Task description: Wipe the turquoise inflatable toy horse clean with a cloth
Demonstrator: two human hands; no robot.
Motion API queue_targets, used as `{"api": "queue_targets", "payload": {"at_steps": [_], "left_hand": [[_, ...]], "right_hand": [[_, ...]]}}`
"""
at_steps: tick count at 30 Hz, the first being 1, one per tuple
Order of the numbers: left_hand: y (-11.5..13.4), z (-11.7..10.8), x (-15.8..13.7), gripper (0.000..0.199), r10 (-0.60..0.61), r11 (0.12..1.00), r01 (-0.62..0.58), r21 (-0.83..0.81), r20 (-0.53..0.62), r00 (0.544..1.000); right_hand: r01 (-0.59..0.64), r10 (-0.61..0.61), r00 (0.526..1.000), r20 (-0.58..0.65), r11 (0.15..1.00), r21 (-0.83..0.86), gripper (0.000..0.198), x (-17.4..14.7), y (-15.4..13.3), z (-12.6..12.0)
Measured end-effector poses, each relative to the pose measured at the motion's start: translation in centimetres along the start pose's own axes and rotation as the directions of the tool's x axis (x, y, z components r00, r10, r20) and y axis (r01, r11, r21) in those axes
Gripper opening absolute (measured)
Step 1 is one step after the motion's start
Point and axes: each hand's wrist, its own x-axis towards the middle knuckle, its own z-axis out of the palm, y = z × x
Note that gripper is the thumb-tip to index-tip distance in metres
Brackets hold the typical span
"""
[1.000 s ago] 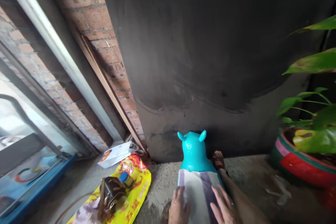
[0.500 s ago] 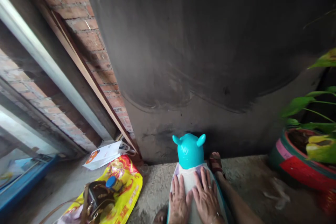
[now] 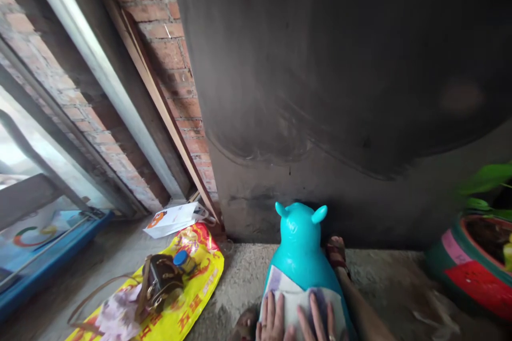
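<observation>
A shiny turquoise inflatable animal toy (image 3: 300, 234) with two ears or horns stands between the person's legs, its head toward the dark wall. A white and purple cloth (image 3: 290, 293) lies over its back. My left hand (image 3: 272, 322) rests flat on the cloth, fingers stretched out. Beside it, my right hand (image 3: 318, 318) also lies flat on the cloth with spread fingers and a ring on one. The lower parts of both hands are cut off by the bottom edge of the view.
On the left floor a yellow plastic bag (image 3: 200, 298) lies under a brown handbag (image 3: 162, 279) and a blue-capped jar (image 3: 182, 261). Behind it sits a white paper bag (image 3: 176, 218). A potted plant (image 3: 456, 261) stands at right. The dark wall (image 3: 320, 90) is close ahead.
Both hands and the cloth have slid back toward me along the toy, baring its turquoise neck and upper back. The view has shifted slightly left.
</observation>
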Motion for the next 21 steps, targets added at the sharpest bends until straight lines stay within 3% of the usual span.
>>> {"api": "queue_targets", "payload": {"at_steps": [4, 7, 11, 14, 18, 21], "left_hand": [[1.7, -2.7, 3.8, 0.063, -0.014, 1.000, 0.014, 0.000, 0.107, 0.994], [2.6, -3.0, 4.9, 0.062, 0.004, 0.995, -0.003, -0.101, 0.012, 1.000], [3.6, -3.0, 3.9, 0.064, 0.022, 0.982, -0.039, -0.185, -0.095, 0.995], [3.7, -3.0, 2.3, 0.055, 0.031, 0.980, -0.054, -0.193, -0.115, 0.993], [2.4, -1.6, 0.1, 0.056, 0.013, 0.984, -0.029, -0.176, -0.092, 0.996], [1.2, -0.4, 0.7, 0.058, 0.001, 0.990, -0.011, -0.143, -0.070, 0.998]], "right_hand": [[0.035, -0.034, 0.999, 0.013, 0.988, -0.151, 0.048, -1.1, -2.5, 2.0], [0.034, -0.035, 0.999, -0.004, 0.988, -0.153, 0.051, 0.8, -2.1, 1.3], [-0.013, 0.015, 0.999, -0.048, 0.999, 0.050, 0.046, 4.9, 1.4, -2.0], [-0.014, 0.021, 0.997, -0.075, 0.996, 0.085, 0.050, 8.8, 3.9, -3.7], [-0.016, 0.027, 0.996, -0.086, 0.993, 0.120, 0.046, 12.1, 5.4, -3.3], [-0.006, 0.020, 0.995, -0.096, 0.990, 0.144, 0.045, 12.8, 6.2, -2.0]]}}
